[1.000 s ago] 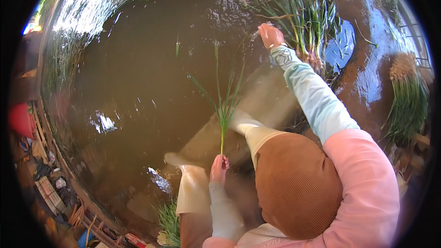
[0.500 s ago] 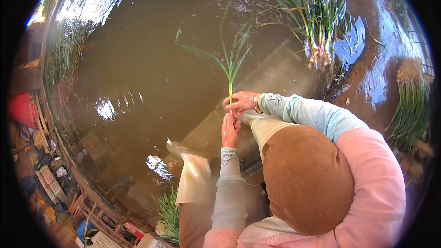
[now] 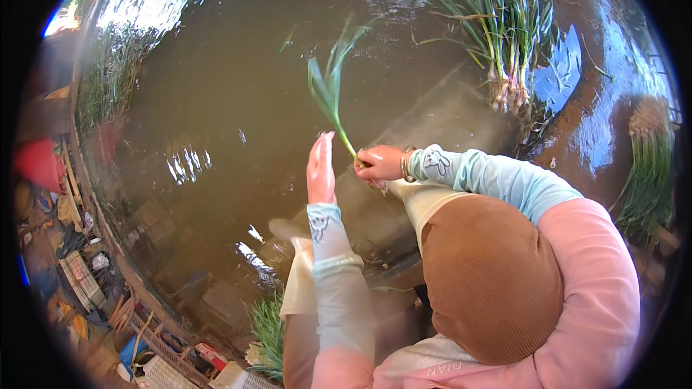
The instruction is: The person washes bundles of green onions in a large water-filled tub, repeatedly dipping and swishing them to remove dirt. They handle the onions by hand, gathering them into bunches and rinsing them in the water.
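My right hand (image 3: 380,164) is closed around the lower stem of a single green garlic plant (image 3: 336,112), just beyond my right knee. Its leaves tilt up and to the left over the muddy water, and its root end is mostly hidden by my fingers. Beside the stem, to its left, my left hand (image 3: 321,171) is stretched out with its fingers straight and together, apart from the plant and holding nothing. Both hands look wet.
Brown water (image 3: 216,101) fills the pool ahead. A pile of green garlic (image 3: 510,43) lies at the far right, a tied bundle (image 3: 647,166) at the right edge. More greens (image 3: 268,335) sit by my left leg. Baskets and clutter line the left rim, near a red container (image 3: 40,164).
My left hand has come off the stem and moved left and farther out. The garlic plant now leans left in my right hand, its leaves drawn closer together.
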`<state>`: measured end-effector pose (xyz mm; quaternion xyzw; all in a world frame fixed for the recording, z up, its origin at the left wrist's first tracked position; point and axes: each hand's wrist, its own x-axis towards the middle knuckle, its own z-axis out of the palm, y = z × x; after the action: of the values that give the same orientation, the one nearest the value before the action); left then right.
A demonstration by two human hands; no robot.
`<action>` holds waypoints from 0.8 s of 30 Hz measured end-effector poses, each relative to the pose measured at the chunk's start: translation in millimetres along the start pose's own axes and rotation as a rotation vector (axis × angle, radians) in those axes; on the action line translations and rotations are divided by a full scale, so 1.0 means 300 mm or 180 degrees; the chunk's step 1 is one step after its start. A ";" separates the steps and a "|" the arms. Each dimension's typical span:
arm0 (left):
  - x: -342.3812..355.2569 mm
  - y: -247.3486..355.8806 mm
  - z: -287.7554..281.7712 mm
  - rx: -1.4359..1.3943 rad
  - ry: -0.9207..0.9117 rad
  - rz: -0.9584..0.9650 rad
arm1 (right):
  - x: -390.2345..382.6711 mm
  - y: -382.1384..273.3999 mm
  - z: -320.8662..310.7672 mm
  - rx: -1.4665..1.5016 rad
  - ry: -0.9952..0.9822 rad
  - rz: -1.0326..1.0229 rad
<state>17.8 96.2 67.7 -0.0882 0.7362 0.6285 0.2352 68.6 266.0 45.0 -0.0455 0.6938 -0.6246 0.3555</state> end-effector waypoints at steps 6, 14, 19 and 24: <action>0.080 0.092 0.043 -0.2695 -0.0381 -0.0103 | -0.021 0.000 -0.031 0.0147 0.0213 -0.0251; 0.111 -0.037 0.035 -0.3387 0.0792 -0.0020 | -0.184 0.176 -0.058 -0.1546 0.1193 -0.0120; 0.177 -0.061 -0.111 -0.2925 0.0760 0.0035 | -0.364 0.325 -0.153 -0.3168 0.0058 0.1773; 0.207 -0.128 -0.100 -0.2254 0.0489 -0.0436 | -0.203 0.225 -0.368 -0.2700 0.0377 0.0984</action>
<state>-27.2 69.8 8.5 -0.2602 0.4810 0.8186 0.1757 78.9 403.4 7.2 -0.0473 0.9061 -0.2263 0.3542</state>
